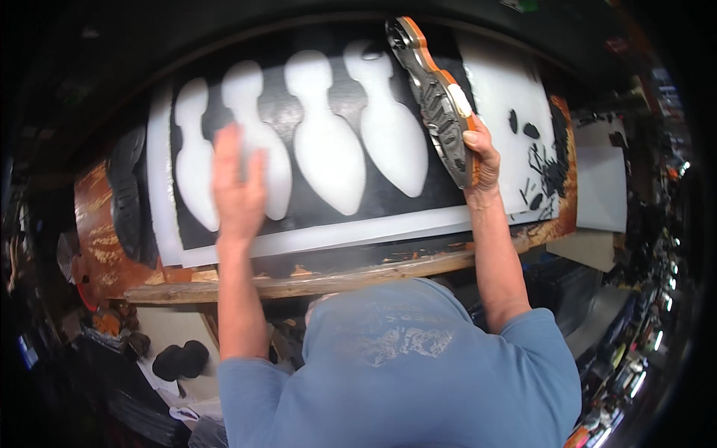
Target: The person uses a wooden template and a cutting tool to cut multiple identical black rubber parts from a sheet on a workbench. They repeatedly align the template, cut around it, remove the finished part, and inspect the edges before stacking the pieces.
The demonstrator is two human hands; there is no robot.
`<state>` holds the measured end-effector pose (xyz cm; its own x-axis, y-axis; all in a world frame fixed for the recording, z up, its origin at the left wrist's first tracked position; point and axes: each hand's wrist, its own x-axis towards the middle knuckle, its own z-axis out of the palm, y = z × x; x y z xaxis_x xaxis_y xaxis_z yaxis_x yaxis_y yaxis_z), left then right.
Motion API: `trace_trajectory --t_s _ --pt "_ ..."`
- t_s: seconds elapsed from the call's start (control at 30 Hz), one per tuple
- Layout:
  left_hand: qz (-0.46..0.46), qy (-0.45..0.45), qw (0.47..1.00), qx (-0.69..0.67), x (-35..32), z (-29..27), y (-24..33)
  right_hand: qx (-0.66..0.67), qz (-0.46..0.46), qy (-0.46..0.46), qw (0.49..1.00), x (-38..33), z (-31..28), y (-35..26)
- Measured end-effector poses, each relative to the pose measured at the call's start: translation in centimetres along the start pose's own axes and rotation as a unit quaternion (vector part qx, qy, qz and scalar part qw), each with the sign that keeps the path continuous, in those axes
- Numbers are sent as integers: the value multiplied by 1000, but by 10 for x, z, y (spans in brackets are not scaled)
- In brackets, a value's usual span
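1. Up from my right hand [484,153], the orange-edged, sole-shaped cutting die [437,101] slants leftward, my grip closed on its lower part.
2. Left of it, four cutouts [328,160] line the black sheet [347,104].
3. Over two, my blurred left hand [240,179] is partly spread; contact, I cannot tell.

Pretty beat-up reddish-brown wooden surface [101,209] here, finish chipped pale in spots. White sheets [497,89] sprawl across most of it, plus black sole-shaped pieces [128,194] at the left end.
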<state>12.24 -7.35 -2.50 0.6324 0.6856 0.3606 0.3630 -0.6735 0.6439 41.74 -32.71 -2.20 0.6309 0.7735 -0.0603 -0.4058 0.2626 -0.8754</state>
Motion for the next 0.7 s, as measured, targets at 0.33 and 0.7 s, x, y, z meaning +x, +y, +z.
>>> trace_trajectory --t_s 0.33,0.7 --pt "104 -63 979 163 -8 38 6 -304 -104 60 945 -29 -25 -23" --pt "107 -49 978 170 -8 44 11 -688 -230 59 686 -4 -29 11"
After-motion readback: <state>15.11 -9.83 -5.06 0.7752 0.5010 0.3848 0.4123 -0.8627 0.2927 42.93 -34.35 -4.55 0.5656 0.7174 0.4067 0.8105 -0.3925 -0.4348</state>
